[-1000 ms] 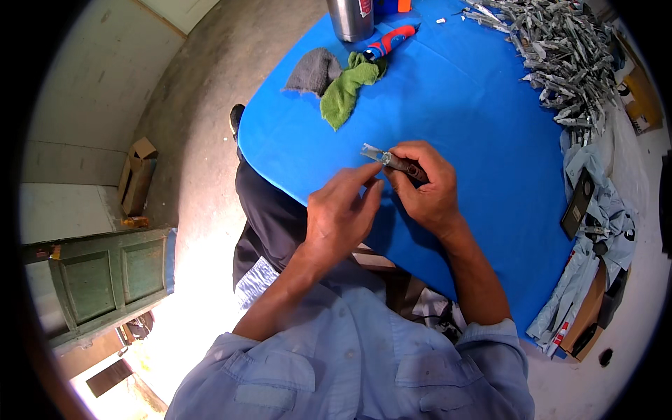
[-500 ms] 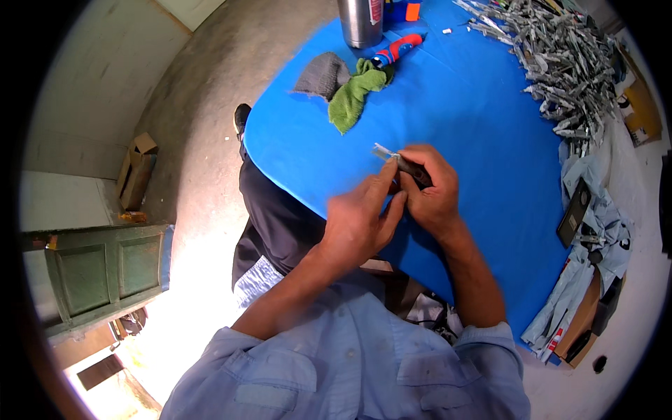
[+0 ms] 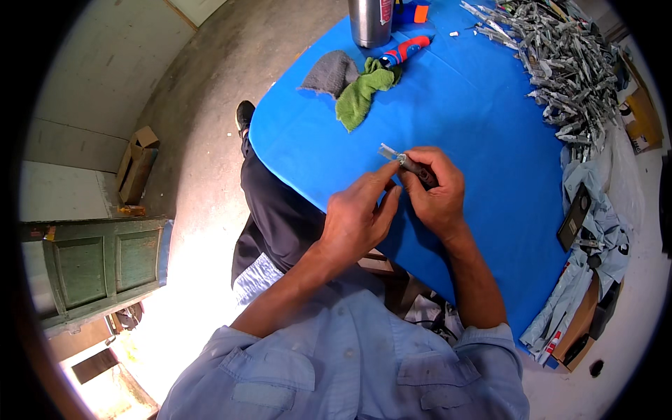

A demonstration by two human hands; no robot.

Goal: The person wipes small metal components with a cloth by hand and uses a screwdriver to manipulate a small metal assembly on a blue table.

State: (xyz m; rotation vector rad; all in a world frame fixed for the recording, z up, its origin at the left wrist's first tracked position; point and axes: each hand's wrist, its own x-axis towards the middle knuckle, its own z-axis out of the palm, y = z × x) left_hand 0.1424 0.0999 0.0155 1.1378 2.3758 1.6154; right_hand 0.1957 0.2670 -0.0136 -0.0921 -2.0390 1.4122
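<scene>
Both busy: right hand (image 3: 442,194) is clasping the dark cylinder (image 3: 423,173), left hand (image 3: 354,214) is sitting at its pale end (image 3: 388,151) (left grip: can't tell); firm bracing is probably helping.

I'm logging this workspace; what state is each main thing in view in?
Handheld piece, slanted
Right hand, closed around that piece
Left hand, thumb and index apart
Green cloth, crumpled
Gray cloth, bunched
Metal tumbler, upright
Red-and-blue tool, lying down
Slender pieces, heaped
Cardboard box, flap up
</scene>
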